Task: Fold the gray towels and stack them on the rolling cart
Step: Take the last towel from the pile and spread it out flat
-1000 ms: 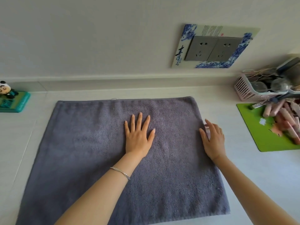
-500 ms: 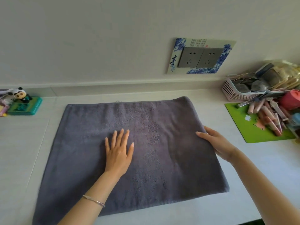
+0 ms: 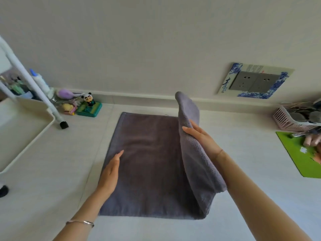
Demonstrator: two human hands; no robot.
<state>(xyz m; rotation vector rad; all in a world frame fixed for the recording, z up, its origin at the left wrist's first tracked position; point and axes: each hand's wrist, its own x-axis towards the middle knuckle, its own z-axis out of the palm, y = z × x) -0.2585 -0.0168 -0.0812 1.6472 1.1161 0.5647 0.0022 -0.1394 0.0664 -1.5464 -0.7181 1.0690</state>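
A gray towel lies on the pale floor in the middle of the view. Its right side stands lifted in a tall flap. My right hand holds that flap at its edge, fingers on the outer side, thumb hidden behind the cloth. My left hand rests flat with straight fingers on the towel's left part, near its left edge. The white rolling cart stands at the left; its lower tray shows bare.
Small toys and a panda figure on a green box sit by the wall behind the cart's leg. At the right are a pink basket and a green mat with small items. A wall socket panel is above.
My right hand took the towel's right edge and raised it up and leftward. My left hand slid left across the towel. The view swung left, bringing the cart in.
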